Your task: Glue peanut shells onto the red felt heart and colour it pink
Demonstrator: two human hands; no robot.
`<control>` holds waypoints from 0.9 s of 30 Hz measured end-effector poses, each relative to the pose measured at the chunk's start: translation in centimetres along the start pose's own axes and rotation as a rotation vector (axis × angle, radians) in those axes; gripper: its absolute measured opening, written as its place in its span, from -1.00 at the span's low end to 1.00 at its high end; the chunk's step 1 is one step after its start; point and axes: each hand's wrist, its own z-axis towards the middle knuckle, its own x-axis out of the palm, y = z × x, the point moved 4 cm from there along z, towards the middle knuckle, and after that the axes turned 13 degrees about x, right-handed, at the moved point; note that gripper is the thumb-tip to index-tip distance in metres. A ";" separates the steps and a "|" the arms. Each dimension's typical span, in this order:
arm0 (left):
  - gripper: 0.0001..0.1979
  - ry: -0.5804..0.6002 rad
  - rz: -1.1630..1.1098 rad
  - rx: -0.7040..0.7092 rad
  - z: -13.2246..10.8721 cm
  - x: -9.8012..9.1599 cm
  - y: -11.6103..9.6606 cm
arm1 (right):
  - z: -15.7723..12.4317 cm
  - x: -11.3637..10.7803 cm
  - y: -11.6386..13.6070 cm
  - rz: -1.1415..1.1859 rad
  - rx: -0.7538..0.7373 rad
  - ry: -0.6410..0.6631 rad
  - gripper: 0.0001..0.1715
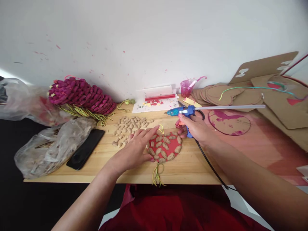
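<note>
The red piece (172,146) lies on the counter (192,170) between the two hands, its face partly covered with peanuts (165,146). The left hand (137,148) is at its left side: that grip stands apart, thumb by the lower left edge and fingers stretched over the upper left edge, though how firmly they press cannot be told. The right hand (197,129) has its grip clamped around a blue glue gun (184,111), just beyond the piece's upper right edge; the nozzle points left, on the far side of the piece, and a long glue stick (231,107) sticks out behind. A yellow loop (161,129) extends from the piece's far edge, and a yellow-green tassel (157,177) hangs from its near edge. Loose peanuts (130,125) lie scattered beyond and left of the left hand. Farther left are a phone (86,149) and a stack of magenta pieces (81,94).
</note>
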 end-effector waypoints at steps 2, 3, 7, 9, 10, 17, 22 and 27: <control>0.10 -0.015 0.016 -0.002 0.3 0.3 -0.1 | -0.1 -0.1 0.0 0.001 0.010 -0.012 -0.59; 0.11 -0.024 0.032 0.004 0.5 0.4 -0.2 | -0.1 -0.1 0.0 -0.001 0.012 -0.016 -0.59; 0.05 -0.082 0.168 -0.009 0.6 0.9 -0.9 | 0.2 -0.6 0.3 0.000 -0.009 -0.032 -0.60; 0.03 -0.128 0.244 -0.047 0.4 1.3 -1.3 | 0.3 -0.9 0.5 0.003 -0.012 -0.049 -0.59; 0.03 -0.153 0.272 -0.066 0.2 1.6 -1.6 | 0.3 -1.0 0.6 0.000 -0.009 -0.054 -0.58; 0.11 -0.289 0.340 -0.030 -1.7 2.8 -2.7 | -0.5 -0.2 0.7 0.044 0.022 0.007 -0.57; 0.06 -0.337 0.213 0.030 -2.6 3.3 -2.5 | -0.7 0.0 0.6 0.117 0.057 0.032 -0.66; -0.09 -0.388 0.041 0.043 -3.5 3.8 -2.6 | -1.0 0.3 1.0 0.233 0.075 0.034 -0.80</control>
